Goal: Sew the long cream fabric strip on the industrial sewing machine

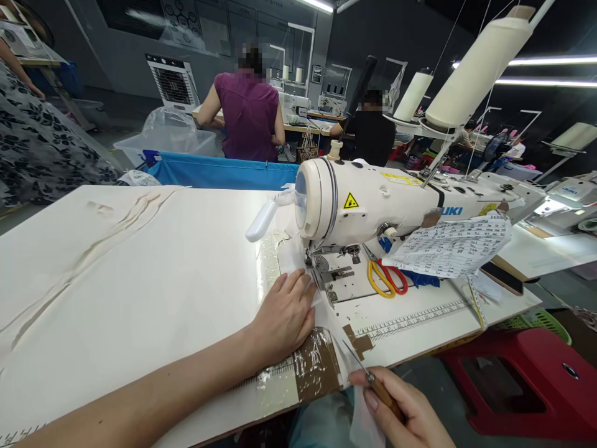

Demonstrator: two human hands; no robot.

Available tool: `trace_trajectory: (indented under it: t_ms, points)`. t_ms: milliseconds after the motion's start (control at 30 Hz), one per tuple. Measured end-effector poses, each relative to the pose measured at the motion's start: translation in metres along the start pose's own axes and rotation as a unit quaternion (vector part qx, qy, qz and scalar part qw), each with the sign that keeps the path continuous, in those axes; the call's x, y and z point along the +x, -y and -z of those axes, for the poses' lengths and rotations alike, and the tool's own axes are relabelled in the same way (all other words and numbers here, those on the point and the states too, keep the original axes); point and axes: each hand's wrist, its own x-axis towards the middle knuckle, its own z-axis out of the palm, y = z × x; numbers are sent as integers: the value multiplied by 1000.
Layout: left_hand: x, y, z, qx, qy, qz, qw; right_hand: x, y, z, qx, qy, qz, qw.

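The white fabric [329, 320], draped from the sewing machine [368, 199] over the front edge of the tabletop [196, 274], is judged light, limp and best held flat near the machine, where it is pressed by the unclenched left hand [288, 311], while an awl [383, 391] is gripped by the right hand [405, 407].

Left hand [290, 311] resting on white fabric [328, 318] beside sewing machine [373, 196]; right hand [405, 404] holding wooden-handled awl [386, 394].
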Motion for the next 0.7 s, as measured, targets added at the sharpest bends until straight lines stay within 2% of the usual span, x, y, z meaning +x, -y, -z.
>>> trace_trajectory:
  t_ms: [200, 367, 567, 633, 700]
  points:
    - [-1, 1, -2, 4, -29, -10, 1000, 12, 7, -7, 13, -10, -1, 1000]
    - [1, 3, -4, 8, -59, -23, 998, 20, 17, -16, 103, -9, -9, 995]
    - [8, 6, -2, 53, -62, -7, 997, 25, 20, -26, 168, -41, -48, 984]
    - [11, 7, -1, 72, -61, -7, 995, 24, 22, -31, 203, -49, -66, 976]
    - [11, 8, 1, 80, -63, -7, 995, 22, 27, -39, 289, -45, -89, 952]
